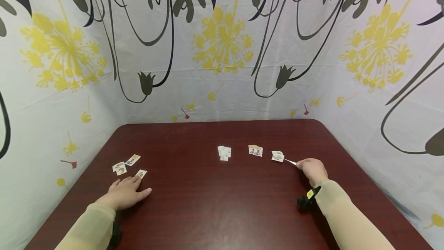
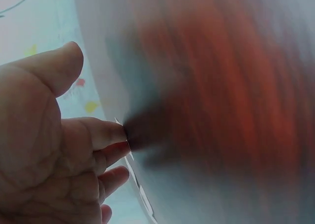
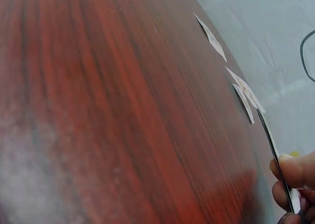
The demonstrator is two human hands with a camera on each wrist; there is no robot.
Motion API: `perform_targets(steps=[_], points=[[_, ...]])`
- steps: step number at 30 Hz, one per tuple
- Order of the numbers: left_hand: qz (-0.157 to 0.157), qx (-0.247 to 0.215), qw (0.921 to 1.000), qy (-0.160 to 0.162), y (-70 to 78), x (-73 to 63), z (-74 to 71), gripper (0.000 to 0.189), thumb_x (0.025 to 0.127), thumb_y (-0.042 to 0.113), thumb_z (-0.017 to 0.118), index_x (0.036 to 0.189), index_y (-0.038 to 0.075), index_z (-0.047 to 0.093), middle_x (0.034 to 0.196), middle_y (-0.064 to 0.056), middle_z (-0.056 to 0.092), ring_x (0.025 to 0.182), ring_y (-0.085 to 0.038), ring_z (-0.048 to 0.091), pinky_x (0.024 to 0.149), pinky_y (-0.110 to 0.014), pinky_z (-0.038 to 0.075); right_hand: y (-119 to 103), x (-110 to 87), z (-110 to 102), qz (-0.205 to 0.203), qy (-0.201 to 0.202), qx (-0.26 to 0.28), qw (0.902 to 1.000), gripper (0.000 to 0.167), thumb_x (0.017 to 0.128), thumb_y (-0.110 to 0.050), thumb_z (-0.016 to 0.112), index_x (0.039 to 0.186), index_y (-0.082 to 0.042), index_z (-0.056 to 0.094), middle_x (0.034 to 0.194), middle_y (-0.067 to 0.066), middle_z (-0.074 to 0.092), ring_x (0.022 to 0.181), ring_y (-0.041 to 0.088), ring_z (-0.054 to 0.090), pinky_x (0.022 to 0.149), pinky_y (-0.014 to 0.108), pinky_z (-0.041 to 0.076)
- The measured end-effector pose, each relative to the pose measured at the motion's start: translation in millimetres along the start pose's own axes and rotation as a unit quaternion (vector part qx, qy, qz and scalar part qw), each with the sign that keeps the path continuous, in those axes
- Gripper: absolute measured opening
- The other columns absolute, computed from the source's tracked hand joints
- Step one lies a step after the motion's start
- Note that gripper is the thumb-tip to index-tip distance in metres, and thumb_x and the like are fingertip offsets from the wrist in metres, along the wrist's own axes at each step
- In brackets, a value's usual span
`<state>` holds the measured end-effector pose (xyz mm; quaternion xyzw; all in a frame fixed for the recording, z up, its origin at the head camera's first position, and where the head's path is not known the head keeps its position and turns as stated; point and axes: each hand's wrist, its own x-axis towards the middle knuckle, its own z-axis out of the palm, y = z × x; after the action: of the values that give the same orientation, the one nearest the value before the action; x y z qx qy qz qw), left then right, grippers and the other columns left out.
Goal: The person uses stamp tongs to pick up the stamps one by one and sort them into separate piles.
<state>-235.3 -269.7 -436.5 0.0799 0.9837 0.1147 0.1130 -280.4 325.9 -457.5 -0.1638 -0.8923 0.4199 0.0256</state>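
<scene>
On the left of the table my left hand (image 1: 123,193) lies spread, its fingers straight and its fingertips on a small printed card (image 1: 142,173). The left wrist view shows the fingertips (image 2: 117,134) at the card's edge. Thumb and fingers of my right hand (image 1: 313,171) pinch slim metal tweezers (image 3: 270,144), whose tip meets a small pair of overlapping cards (image 1: 277,156) on the right. Part of the tweezers is hidden by the fingers.
Further left lie an overlapping pair of cards (image 1: 119,168) and a single card (image 1: 133,160). Mid-table hold a small cluster of cards (image 1: 224,152) and another overlapping pair (image 1: 255,150). Patterned white cloth (image 1: 222,99) hangs around the dark red table (image 1: 215,200).
</scene>
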Motion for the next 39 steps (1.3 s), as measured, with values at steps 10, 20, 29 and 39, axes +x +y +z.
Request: perform_targets(steps=[10, 20, 29, 39], points=[[0.043, 0.021, 0.9988, -0.004, 28.3, -0.4, 8.3, 0.077, 0.094, 0.055, 0.05, 0.139, -0.007, 0.045, 0.144, -0.027, 0.04, 0.135, -0.048, 0.03, 0.107, -0.065, 0.015, -1, 3.5, -1, -0.006, -0.022, -0.024, 0.9995, 0.03, 0.09, -0.019, 0.058, 0.108, 0.003, 0.069, 0.105, 0.018, 0.062, 0.087, 0.029, 0.048, 0.068, 0.034, 0.039], [0.061, 0.03, 0.9976, -0.013, 44.4, -1.8, 8.0, 0.076, 0.093, 0.055, 0.051, 0.138, -0.006, 0.047, 0.145, -0.023, 0.041, 0.136, -0.045, 0.031, 0.108, -0.064, 0.015, -2, 0.0, -2, -0.021, -0.025, -0.057, 0.9979, 0.033, 0.09, -0.022, 0.057, 0.11, 0.0, 0.069, 0.113, 0.02, 0.063, 0.097, 0.03, 0.055, 0.076, 0.037, 0.042], [0.07, 0.038, 0.9968, -0.006, 49.6, -1.9, 9.6, 0.075, 0.093, 0.055, 0.052, 0.137, -0.006, 0.048, 0.145, -0.022, 0.042, 0.136, -0.044, 0.032, 0.108, -0.063, 0.017, 3, -4.1, -5, -0.026, -0.016, -0.084, 0.996, 0.036, 0.091, -0.025, 0.056, 0.111, 0.003, 0.068, 0.114, 0.022, 0.062, 0.101, 0.035, 0.056, 0.081, 0.044, 0.044], [0.085, 0.032, 0.9959, -0.008, 59.4, -1.5, 10.5, 0.072, 0.093, 0.053, 0.054, 0.137, -0.005, 0.05, 0.146, -0.018, 0.042, 0.136, -0.042, 0.033, 0.109, -0.061, 0.017, 9, -13.2, -6, -0.024, -0.017, -0.07, 0.9971, 0.033, 0.091, -0.025, 0.057, 0.108, 0.001, 0.068, 0.113, 0.022, 0.061, 0.099, 0.034, 0.054, 0.079, 0.042, 0.043]])
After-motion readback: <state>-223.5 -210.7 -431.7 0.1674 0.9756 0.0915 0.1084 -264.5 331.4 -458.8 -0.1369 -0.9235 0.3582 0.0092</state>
